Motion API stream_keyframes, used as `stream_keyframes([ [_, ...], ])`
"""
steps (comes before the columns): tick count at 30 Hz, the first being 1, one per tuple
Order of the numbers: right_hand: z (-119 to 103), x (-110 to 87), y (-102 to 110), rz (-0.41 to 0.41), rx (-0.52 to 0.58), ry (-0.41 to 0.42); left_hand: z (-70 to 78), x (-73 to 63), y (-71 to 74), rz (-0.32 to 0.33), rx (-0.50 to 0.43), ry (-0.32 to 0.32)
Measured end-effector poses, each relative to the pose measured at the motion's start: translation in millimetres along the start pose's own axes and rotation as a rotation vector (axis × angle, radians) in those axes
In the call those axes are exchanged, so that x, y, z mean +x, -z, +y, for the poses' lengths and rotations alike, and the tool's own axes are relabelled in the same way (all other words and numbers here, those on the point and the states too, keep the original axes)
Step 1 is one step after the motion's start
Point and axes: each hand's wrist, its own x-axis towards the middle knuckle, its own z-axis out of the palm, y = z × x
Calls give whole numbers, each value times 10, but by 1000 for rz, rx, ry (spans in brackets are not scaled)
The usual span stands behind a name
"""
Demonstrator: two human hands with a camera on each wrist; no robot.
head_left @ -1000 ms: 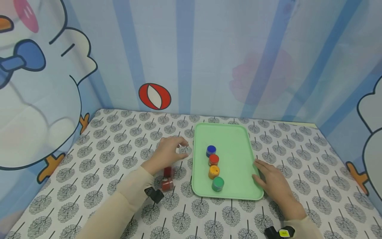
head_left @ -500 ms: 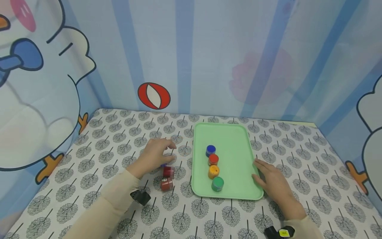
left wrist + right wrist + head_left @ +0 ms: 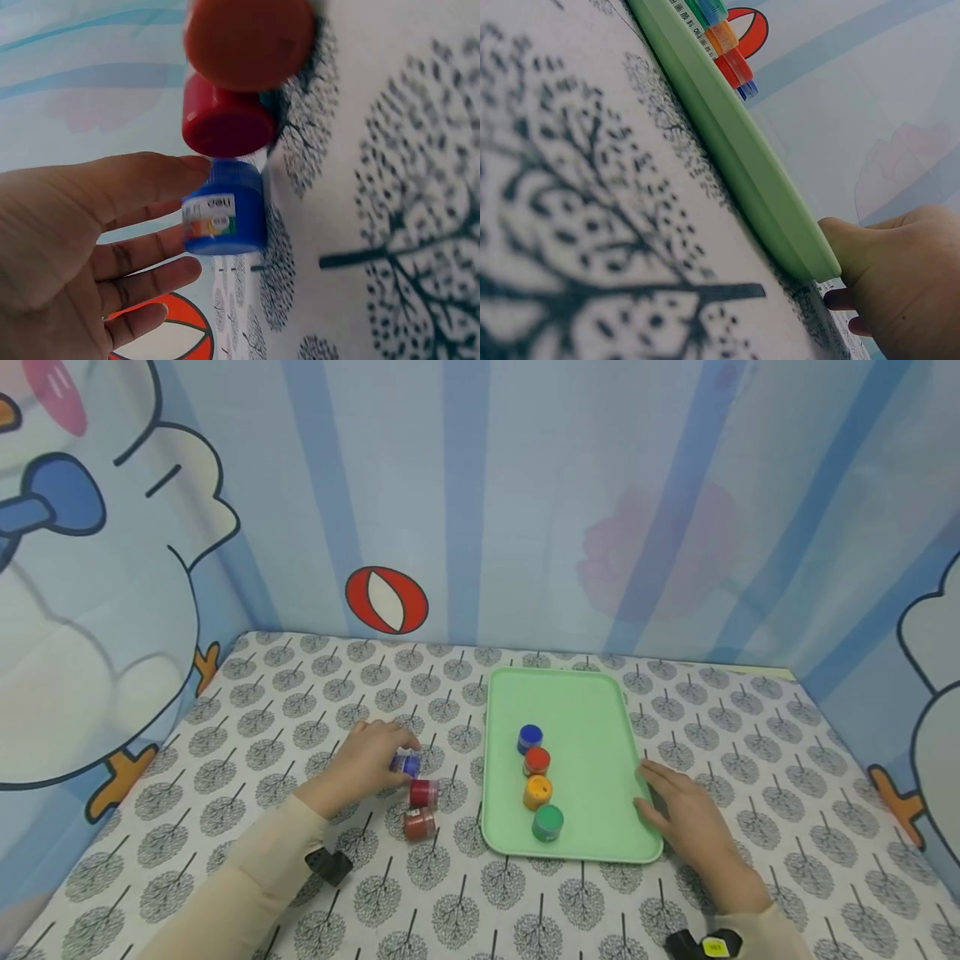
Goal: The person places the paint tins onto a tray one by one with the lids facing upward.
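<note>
The lying blue jar (image 3: 406, 766) is on the tree-print tablecloth (image 3: 457, 906), left of the tray, set on its side between the thumb and fingers of the left hand (image 3: 363, 762). Those fingers are spread apart from the thumb; whether they press the jar, I cannot tell. Just beside it on the near side lie the dark red jar (image 3: 423, 793) and then the brownish red jar (image 3: 419, 824), also on their sides, so there is little room by the thumb. A strip of cloth separates the three from the left rim of the green tray (image 3: 592, 727), and more cloth stretches beyond the hand to the striped backdrop (image 3: 540, 510).

In the tray's left half stand four upright jars in a slightly bent row: the upright blue jar (image 3: 529, 740) farthest, then the bright red jar (image 3: 536, 762), the yellow-orange jar (image 3: 537, 793) and the green jar (image 3: 547, 822) nearest. The right hand (image 3: 690, 818) rests at the tray's right edge, fingers nearly straight and close together, thumb over the rim.

The left wrist view shows a "deli" label (image 3: 212, 215), too small to read from the head; the right wrist view shows the tray's sloping outer wall.
</note>
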Motion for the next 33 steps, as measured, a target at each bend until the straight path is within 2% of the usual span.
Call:
stream_keyframes([
  [7,12,-1,-25,20,1,11,-51,-25,-31,2,92,-38],
  [11,-2,-8,-5,13,6,8,-68,-21,-52,-12,114,-51],
  [23,2,6,-6,16,11,12,-61,8,-20,15,96,-37],
  [33,4,2,-11,7,5,5,21,46,19,50,83,-14],
])
